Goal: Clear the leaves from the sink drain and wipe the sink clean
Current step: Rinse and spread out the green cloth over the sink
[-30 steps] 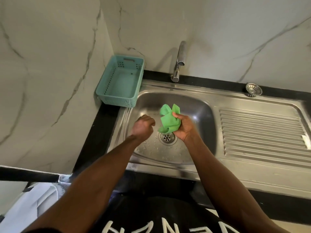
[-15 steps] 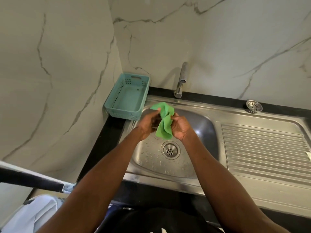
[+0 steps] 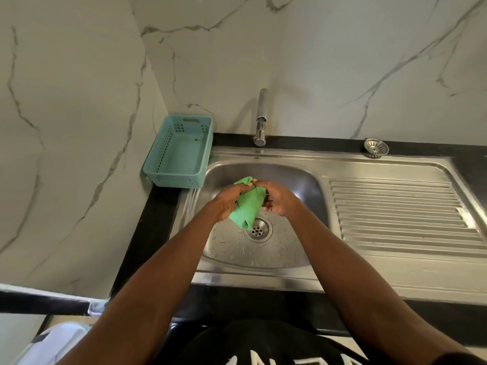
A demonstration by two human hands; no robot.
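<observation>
A green cloth hangs folded between both of my hands above the steel sink basin. My left hand grips its left side and my right hand pinches its top right edge. The cloth's lower corner dangles just over the round drain, whose holes show no leaves. Water drops speckle the basin floor around the drain.
A teal plastic basket stands at the sink's back left against the marble wall. The tap rises behind the basin. A loose metal strainer lies on the black counter ledge. The ribbed drainboard stretches to the right.
My left hand came over and took hold of the cloth, which was only in my right hand a second ago. Both hands now hold it, folded flatter, above the drain.
</observation>
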